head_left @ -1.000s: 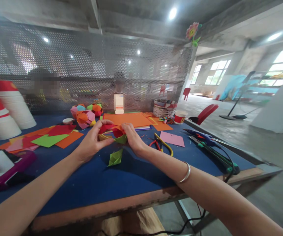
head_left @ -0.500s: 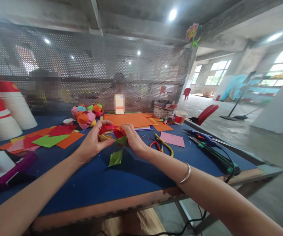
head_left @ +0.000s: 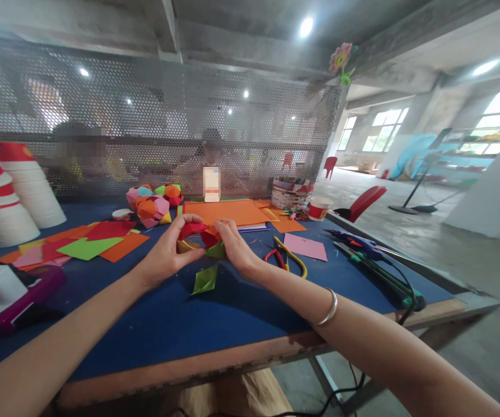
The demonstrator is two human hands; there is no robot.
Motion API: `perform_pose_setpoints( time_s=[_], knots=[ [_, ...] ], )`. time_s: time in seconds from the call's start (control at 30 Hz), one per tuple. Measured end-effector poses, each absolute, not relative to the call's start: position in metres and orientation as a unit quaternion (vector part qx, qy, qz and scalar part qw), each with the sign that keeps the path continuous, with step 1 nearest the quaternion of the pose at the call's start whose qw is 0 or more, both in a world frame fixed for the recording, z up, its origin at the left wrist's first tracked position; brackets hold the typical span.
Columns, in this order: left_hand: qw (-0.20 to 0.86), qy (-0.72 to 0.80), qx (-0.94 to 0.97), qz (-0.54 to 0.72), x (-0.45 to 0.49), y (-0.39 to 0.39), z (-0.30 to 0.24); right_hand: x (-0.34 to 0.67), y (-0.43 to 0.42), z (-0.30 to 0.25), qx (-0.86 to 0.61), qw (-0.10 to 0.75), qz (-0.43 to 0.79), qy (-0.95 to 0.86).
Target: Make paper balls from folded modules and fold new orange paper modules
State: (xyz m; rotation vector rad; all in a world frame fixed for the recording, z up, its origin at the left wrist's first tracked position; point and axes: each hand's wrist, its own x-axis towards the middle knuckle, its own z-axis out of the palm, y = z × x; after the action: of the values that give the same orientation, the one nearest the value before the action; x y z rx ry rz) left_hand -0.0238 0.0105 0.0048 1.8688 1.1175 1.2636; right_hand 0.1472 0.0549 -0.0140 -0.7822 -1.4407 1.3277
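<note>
Between my two hands is a folded-paper model (head_left: 210, 237) in red, yellow, orange and green, held just above the blue table. My left hand (head_left: 175, 246) grips its left side, thumb below and fingers over the top. The right hand (head_left: 237, 246), with a silver bangle on that arm, is closed on the model's right side; its fingers partly hide the paper. Below the model lies a loose folded green paper piece (head_left: 205, 280). Finished-looking paper balls (head_left: 152, 211) in mixed colours sit beyond my left hand.
Red-and-yellow-handled scissors (head_left: 291, 255) and a pink sheet (head_left: 305, 247) lie right of my hands, before a glue gun (head_left: 354, 243) and a green-handled tool (head_left: 375, 275). Coloured sheets (head_left: 88, 248) and stacked paper cups (head_left: 28, 188) are left. A phone (head_left: 211, 184) leans against the perforated screen (head_left: 250, 116).
The left fingers and the paper model have shifted very slightly. Both hands keep their hold on it, and the things on the table stay where they were.
</note>
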Motion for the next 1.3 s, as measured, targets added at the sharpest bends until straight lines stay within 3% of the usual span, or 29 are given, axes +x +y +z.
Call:
perform_pose_setpoints(
  time_s=[0.93,1.3],
  knots=[
    [0.279,0.435,0.731,0.446,-0.0257,0.0164,-0.0014,0.1457,0.0559,-0.0166,-0.333,0.469,0.555,-0.601],
    [0.219,0.425,0.753,0.452,-0.0245,0.0159,-0.0049,0.1474,0.0549,-0.0140,-0.341,0.485,0.507,-0.626]
  ],
)
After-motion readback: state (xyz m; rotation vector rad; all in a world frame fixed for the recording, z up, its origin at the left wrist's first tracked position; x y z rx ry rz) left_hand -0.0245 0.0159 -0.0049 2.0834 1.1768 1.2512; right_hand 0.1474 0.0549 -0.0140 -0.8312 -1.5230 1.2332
